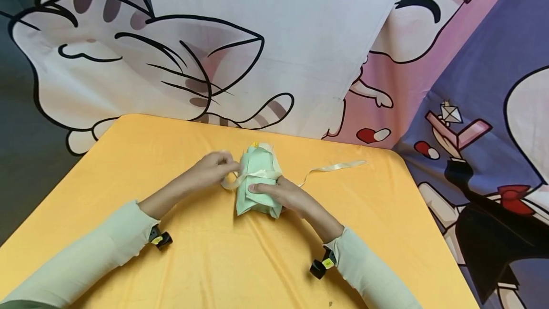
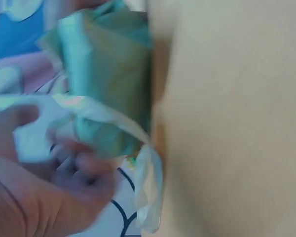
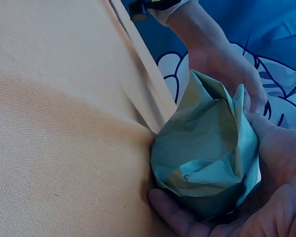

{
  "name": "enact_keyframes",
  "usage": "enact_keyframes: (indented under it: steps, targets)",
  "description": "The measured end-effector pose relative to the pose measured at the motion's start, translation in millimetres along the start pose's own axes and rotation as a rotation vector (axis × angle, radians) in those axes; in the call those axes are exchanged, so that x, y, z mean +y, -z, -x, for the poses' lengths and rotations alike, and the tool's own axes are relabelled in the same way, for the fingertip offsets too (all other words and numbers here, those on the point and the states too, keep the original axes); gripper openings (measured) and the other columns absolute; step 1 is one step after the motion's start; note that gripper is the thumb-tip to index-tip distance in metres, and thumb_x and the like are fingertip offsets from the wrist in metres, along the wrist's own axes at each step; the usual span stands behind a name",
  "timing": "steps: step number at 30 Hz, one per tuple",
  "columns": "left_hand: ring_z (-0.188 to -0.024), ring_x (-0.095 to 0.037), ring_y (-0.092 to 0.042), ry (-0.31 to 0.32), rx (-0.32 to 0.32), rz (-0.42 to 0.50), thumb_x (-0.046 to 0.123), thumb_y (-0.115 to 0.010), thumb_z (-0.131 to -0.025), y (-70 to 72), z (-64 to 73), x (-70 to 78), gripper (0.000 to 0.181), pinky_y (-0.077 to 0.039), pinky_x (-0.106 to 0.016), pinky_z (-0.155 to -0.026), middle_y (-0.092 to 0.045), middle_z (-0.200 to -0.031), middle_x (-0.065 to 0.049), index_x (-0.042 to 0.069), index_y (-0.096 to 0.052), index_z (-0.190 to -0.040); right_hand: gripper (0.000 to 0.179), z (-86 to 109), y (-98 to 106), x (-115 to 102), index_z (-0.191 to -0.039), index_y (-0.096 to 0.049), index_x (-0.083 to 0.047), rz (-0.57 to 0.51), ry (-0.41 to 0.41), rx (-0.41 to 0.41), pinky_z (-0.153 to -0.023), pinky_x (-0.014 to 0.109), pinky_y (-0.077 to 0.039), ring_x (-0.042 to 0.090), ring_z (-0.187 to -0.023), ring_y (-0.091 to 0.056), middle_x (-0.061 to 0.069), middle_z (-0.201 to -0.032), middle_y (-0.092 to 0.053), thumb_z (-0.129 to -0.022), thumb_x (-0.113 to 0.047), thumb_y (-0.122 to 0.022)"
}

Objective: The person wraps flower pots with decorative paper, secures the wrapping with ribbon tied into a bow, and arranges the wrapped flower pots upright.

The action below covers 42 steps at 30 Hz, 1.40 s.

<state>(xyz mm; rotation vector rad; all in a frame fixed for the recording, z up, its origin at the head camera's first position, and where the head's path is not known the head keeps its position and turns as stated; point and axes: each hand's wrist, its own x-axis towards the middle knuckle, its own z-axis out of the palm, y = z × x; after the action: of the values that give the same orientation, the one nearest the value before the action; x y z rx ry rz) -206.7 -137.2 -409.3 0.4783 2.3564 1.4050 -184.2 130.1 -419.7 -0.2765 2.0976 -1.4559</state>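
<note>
A bundle wrapped in pale green paper point(image 1: 257, 199) lies on the yellow cloth, a small yellow tip point(image 1: 255, 144) showing at its far end. Around its middle runs a cream ribbon point(image 1: 262, 174), which also hangs in a loop on the left side. My right hand point(image 1: 291, 197) grips the bundle from the right, thumb across the top and fingers underneath. Just left of the bundle is my left hand point(image 1: 214, 168), close to the ribbon loop. In the left wrist view, blurred, its thumb point(image 2: 24, 116) stands apart from its bent fingers, with the ribbon point(image 2: 113, 116) beyond them.
The yellow-covered table point(image 1: 193, 261) carries the ribbon's loose tail point(image 1: 339, 167), stretched out to the right of the bundle. Printed cartoon curtains point(image 1: 274, 61) hang behind and to the right of the table. Small cameras point(image 1: 160, 238) are strapped to both wrists.
</note>
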Motion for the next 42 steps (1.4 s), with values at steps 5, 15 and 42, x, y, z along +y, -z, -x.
enact_keyframes:
  steps: [5, 15, 42]
  targets:
    - [-0.052, -0.009, -0.06, 0.258, -0.43, 0.077, 0.051, -0.063, -0.111, 6.6, 13.5, -5.7, 0.055, -0.052, -0.024, -0.053, -0.064, -0.062, 0.001, 0.001, -0.078, -0.092, 0.049, -0.6, -0.5, -1.6, -0.137, -0.069, -0.017, 0.025, -0.004, 0.02, -0.099, 0.03, -0.054, 0.015, -0.113, -0.067, 0.002, -0.127, -0.075, -0.103, -0.05, -0.078]
    - [-0.094, -0.026, -0.076, 0.316, -0.29, 0.34, 0.052, -0.061, -0.114, -9.6, 4.8, -10.7, 0.059, -0.07, -0.041, -0.085, -0.071, -0.12, -0.02, 0.0, -0.055, -0.142, 0.053, -1.6, -1.4, -2.5, -0.144, -0.068, -0.019, 0.023, -0.004, 0.007, -0.105, 0.032, -0.054, 0.017, -0.122, -0.068, 0.003, -0.138, -0.074, -0.103, -0.051, -0.077]
    - [-0.094, -0.021, -0.084, 0.333, -0.19, 0.486, 0.042, -0.074, -0.108, -30.1, -15.5, -13.0, 0.068, -0.071, -0.041, -0.089, -0.084, -0.114, -0.02, -0.001, -0.055, -0.157, 0.081, 6.7, 72.2, -11.2, -0.166, -0.052, -0.012, 0.355, 0.112, 0.059, -0.099, 0.044, -0.064, 0.036, -0.126, -0.068, 0.025, -0.162, -0.049, -0.096, -0.024, -0.093]
